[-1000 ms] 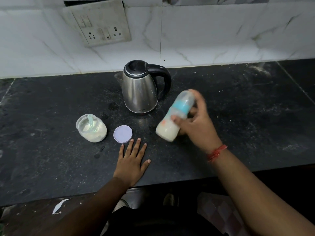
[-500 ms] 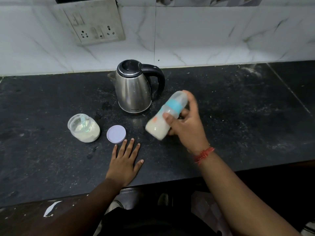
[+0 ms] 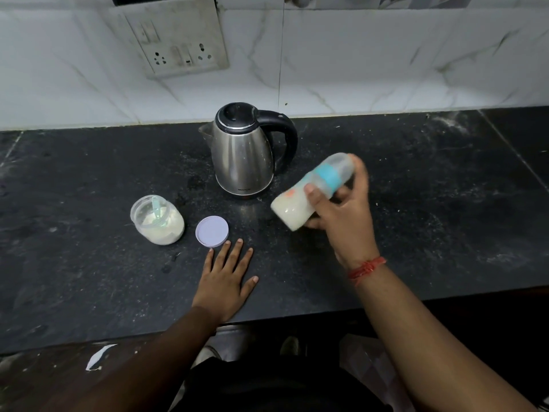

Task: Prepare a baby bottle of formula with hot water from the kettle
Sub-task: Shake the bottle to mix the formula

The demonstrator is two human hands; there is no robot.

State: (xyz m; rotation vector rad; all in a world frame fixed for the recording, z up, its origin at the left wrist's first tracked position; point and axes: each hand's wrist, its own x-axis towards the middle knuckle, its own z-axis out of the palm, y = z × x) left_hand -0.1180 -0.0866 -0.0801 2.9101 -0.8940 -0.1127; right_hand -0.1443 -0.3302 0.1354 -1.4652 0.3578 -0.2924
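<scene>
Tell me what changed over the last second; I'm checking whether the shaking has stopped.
Little changed. The right hand still grips the baby bottle, tilted with its milky base toward the kettle, blurred as before. The left hand stays flat on the counter by the lid; the powder jar is unmoved.

Dim, even overhead light; soft glare on kettle [image 3: 244, 156]; bottle [image 3: 312, 191] motion-blurred; wide-angle bowing at edges.

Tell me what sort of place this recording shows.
Most likely a home kitchen: a dark stone counter against a marble-look tiled wall, a socket plate, and an electric kettle.
</scene>
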